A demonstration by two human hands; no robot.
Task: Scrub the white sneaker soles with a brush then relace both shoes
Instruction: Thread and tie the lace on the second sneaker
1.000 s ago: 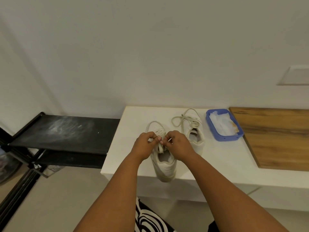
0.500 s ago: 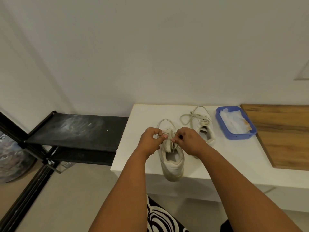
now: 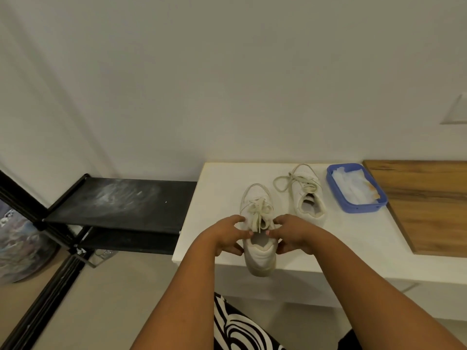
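Loosely, each half-open hand (image 3: pixel 226 234) (image 3: pixel 294 233) touches the near sneaker (image 3: pixel 258 223) collar.

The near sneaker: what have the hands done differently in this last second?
Both hands have let go of the laces. The left hand and right hand moved apart and back toward the heel, now cupping the sides of the near sneaker. Its laces lie tied in a bow. The far sneaker, blue tray and white table stayed put.
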